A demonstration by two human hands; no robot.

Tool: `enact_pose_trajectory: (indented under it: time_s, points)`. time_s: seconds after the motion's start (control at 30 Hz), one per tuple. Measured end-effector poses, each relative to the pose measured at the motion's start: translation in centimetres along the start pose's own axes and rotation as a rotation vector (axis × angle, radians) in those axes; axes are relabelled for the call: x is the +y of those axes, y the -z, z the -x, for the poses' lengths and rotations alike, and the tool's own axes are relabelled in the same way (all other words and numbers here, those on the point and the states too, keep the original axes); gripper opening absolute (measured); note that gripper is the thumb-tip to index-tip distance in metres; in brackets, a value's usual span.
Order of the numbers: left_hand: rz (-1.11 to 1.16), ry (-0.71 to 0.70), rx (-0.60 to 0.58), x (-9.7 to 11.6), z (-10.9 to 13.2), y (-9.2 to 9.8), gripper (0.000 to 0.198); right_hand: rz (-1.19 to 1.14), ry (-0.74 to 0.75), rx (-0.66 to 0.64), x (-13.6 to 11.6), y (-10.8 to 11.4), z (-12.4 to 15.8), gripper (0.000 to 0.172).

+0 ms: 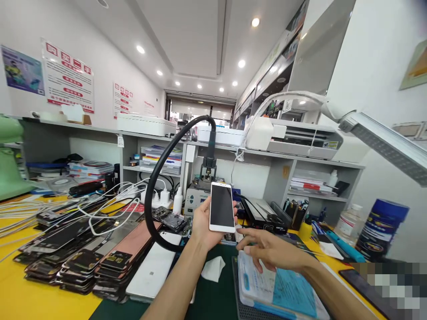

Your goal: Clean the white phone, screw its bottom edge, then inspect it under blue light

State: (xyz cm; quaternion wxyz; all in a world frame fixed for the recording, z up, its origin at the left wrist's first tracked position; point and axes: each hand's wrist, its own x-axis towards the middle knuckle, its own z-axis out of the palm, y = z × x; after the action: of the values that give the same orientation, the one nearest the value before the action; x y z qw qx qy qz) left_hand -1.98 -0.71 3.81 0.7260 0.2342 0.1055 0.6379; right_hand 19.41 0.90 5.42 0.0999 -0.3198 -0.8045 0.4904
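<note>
One white smartphone [222, 207] stands upright in a person's left hand [202, 222], raised over the dark green mat [213, 306] in the middle of the bench [46, 300]. Its dark screen faces its holder, earpiece end up, the long axis close to vertical with the top leaning slightly left. The left hand grips it from behind, thumb along one side, fingertips round the other. The right hand [271, 253], empty-looking, hangs palm down with fingers loosely spread near the phone's lower right corner; whether they touch it is hard to tell from here.

Below, one crumpled white tissue [213, 269] lies on the mat, between one large white device [155, 266] and one blue-and-white case [276, 284] on a dark tray [237, 291]. Bare mat runs from the tissue toward the bench's near edge. Farther left rise at least three stacks of phone screens [123, 258], with open yellow surface toward the near left corner. At the right end stand one blue can [380, 229] and one clear bottle [348, 222].
</note>
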Motion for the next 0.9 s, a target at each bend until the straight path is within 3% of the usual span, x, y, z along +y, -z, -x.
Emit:
enact_pose_trajectory:
  time_s: [0.17,0.23,0.33,0.4,0.63,0.9]
  points:
    - [-0.075,-0.096,0.161,-1.0,-0.9,0.0,0.029,0.037,0.019,0.165,-1.0,0.2,0.7,0.066]
    - [-0.151,-0.158,0.242,-2.0,-1.3,0.1,0.033,0.050,0.033,0.243,-1.0,-1.0,0.7,0.064]
    - [-0.284,-0.252,0.343,-3.4,-1.6,0.1,0.045,0.027,0.067,0.329,-0.7,-2.6,0.2,0.043]
    - [-0.353,-0.304,0.374,-3.9,-1.4,-0.1,0.048,-0.029,0.094,0.366,-0.4,-2.8,-0.3,0.043]
    - [-0.464,-0.362,0.306,-3.8,-0.9,-0.3,0.041,-0.354,0.107,0.258,0.6,-0.7,0.1,0.044]
    - [-0.425,-0.333,0.330,-4.4,-1.0,-0.6,0.037,-0.687,0.092,0.118,1.7,0.1,0.4,0.042]
